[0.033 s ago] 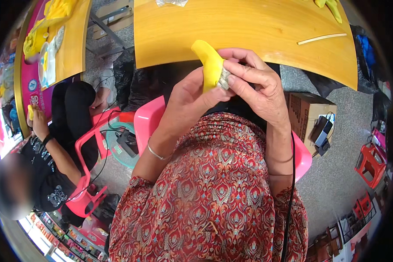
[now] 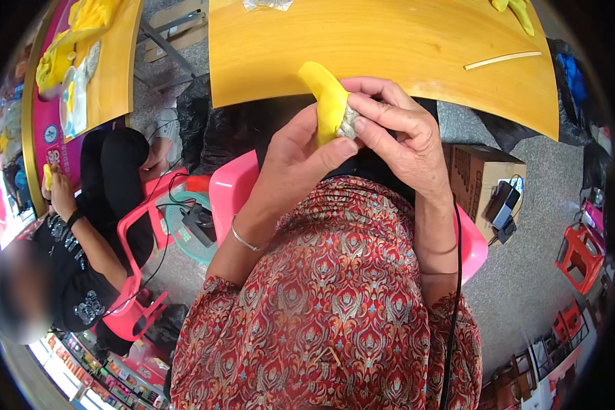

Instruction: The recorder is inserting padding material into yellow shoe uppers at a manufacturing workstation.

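Item, centre of the frame, above the lap: one curved yellow fabric piece, its tapered end pointing to the upper left, with a grey-white wad showing at its right edge. Whether the wad was fibre stuffing or crumpled cloth could not be told for certain – the fingers covered part of it.

Left hand: closed around the lower part of the yellow fabric piece, thumb across the front, a silver-coloured bangle at the wrist. Right hand: thumb and forefinger pinched together on the grey-white wad, the other fingers bent behind.

Top of the frame: one wood-grain table, bearing a thin pale strip at the right, a yellow cloth item near the upper right corner and a crumpled whitish piece at the upper edge.

Right of the frame, on the floor: one cardboard box, a black device against its side; farther right, a red plastic stool.

Left of the frame: a seated co-worker in black – a small yellow piece held in a raised hand.
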Demonstrator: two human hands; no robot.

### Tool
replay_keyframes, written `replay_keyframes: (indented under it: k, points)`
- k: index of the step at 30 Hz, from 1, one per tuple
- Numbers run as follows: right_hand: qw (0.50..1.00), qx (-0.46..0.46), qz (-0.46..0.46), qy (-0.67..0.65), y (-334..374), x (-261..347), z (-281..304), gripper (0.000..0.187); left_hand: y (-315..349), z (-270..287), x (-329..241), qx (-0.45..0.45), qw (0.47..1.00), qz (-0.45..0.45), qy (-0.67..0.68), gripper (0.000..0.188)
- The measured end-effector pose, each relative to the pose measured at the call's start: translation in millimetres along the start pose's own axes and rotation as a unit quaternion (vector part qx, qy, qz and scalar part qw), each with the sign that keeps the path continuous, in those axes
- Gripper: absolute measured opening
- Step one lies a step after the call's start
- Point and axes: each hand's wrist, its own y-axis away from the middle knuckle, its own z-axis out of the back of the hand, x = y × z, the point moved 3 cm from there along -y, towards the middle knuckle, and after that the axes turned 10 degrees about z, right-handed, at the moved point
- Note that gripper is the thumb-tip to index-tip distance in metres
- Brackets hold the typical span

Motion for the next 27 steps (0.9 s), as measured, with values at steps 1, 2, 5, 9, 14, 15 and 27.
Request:
replay_keyframes:
  k: [1,2,5,9,14,15,27]
  points:
    - [0.999,-0.017,-0.014,-0.033,0.7,1.2,-3.3,0.025,-1.2,2.5,4.0,-0.051,0.997,-0.018,-0.046,0.036]
    - [0.997,-0.034,-0.027,-0.067,1.4,1.2,-4.9,0.025,-2.2,4.4,7.0,-0.102,0.99,-0.036,-0.091,0.039]
    - [0.999,-0.038,-0.016,-0.025,2.0,0.1,-4.3,0.026,-1.2,1.7,5.0,-0.219,0.939,-0.196,-0.176,0.046]
    - [0.999,-0.023,0.01,-0.037,0.5,4.0,-3.6,0.028,1.8,7.3,4.0,-0.215,0.888,-0.254,-0.317,0.05]
    - [0.999,0.026,0.011,-0.031,0.9,5.4,0.1,0.028,2.6,3.8,8.5,-0.256,0.867,-0.245,-0.35,0.043]
    - [1.0,0.022,0.014,-0.013,0.9,5.4,-0.4,0.028,2.3,2.3,7.5,-0.257,0.867,-0.246,-0.35,0.043]
    - [0.997,-0.014,0.023,0.075,0.2,10.0,-0.3,0.023,-0.2,-0.5,11.6,-0.213,0.935,-0.185,-0.215,0.035]
